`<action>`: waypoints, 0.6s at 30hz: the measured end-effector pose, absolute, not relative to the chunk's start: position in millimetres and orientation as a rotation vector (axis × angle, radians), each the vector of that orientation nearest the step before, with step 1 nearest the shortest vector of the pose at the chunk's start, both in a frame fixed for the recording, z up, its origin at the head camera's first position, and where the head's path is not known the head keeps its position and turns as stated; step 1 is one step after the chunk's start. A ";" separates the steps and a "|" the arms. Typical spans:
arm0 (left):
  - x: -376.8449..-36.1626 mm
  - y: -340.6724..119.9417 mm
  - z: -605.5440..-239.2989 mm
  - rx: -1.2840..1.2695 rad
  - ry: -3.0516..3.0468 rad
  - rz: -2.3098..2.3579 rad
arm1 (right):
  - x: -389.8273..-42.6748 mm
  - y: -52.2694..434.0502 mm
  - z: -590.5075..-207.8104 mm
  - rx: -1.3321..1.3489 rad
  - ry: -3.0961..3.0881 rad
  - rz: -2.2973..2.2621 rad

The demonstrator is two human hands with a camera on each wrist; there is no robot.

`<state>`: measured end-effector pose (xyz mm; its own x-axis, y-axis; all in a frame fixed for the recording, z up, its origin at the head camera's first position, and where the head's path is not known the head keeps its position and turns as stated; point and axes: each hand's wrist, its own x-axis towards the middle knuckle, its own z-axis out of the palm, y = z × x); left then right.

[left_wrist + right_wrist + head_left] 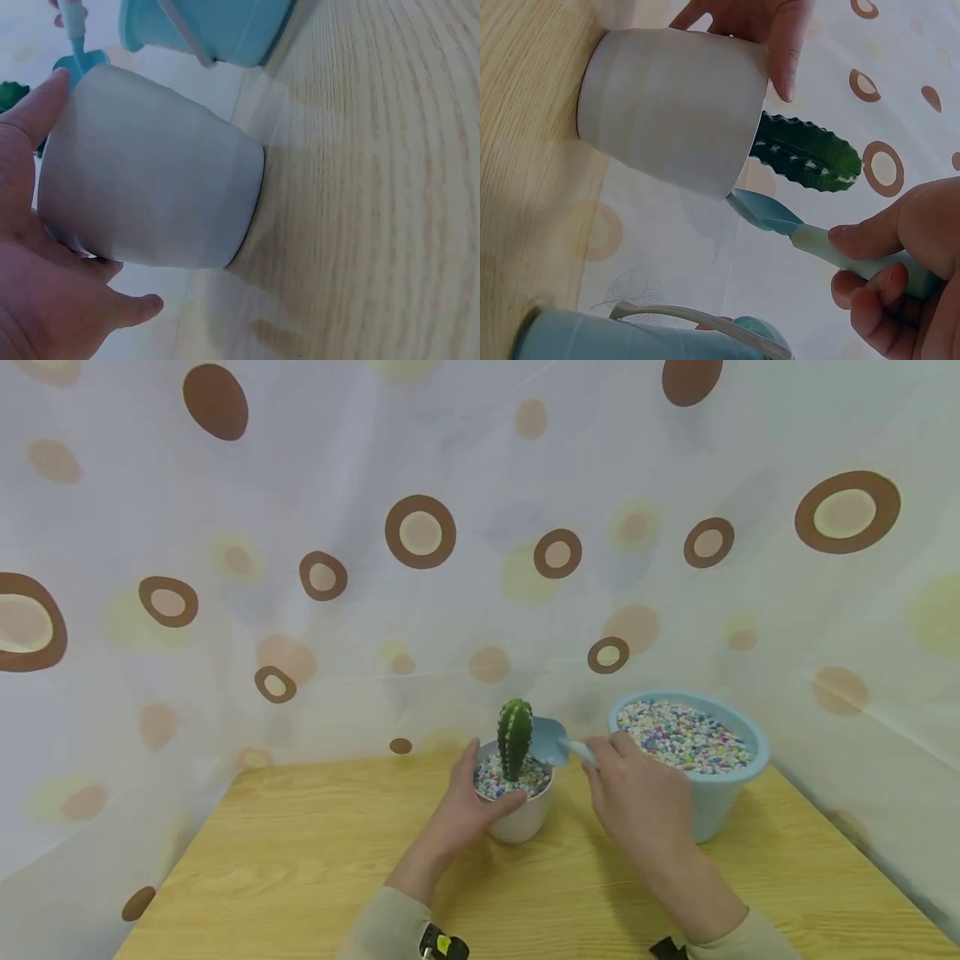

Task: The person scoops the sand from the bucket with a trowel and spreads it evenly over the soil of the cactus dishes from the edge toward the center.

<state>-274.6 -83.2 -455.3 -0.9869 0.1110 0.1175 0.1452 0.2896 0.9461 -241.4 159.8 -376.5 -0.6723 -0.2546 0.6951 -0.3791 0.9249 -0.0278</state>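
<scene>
A small white pot [519, 822] stands on the wooden table [300, 860], filled with coloured pebbles around a green cactus [514, 737]. My left hand [472, 806] grips the pot's left side, thumb on the near rim; the pot [150, 195] and the left hand [37, 247] fill the left wrist view. My right hand [637, 793] holds a light blue scoop [558, 745] by its handle, blade at the pot's right rim. In the right wrist view the scoop [769, 214] touches the pot [667, 124] edge under the cactus [806, 154], held by my right hand [900, 277].
A light blue bucket [716, 802] full of coloured pebbles stands just right of the pot, behind my right hand; its handle shows in the wrist views. A white curtain with brown circles [420, 531] encloses the table on three sides. Bare wood lies to the left and front.
</scene>
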 end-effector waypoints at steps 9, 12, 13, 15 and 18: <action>-276.5 -79.1 -463.9 -0.215 -2.440 -1.830 | -242.4 157.6 -380.2 0.466 -2.282 0.204; -275.7 -76.0 -465.1 -0.200 -2.425 -1.817 | -241.4 157.3 -380.2 0.469 -2.275 0.196; -275.4 -74.9 -465.4 -0.189 -2.425 -1.814 | -241.0 157.3 -380.3 0.469 -2.274 0.193; -274.7 -73.2 -466.0 -0.172 -2.418 -1.811 | -240.6 157.4 -380.4 0.467 -2.278 0.194; -273.5 -71.4 -467.3 -0.135 -2.415 -1.802 | -240.3 157.7 -380.3 0.464 -2.277 0.209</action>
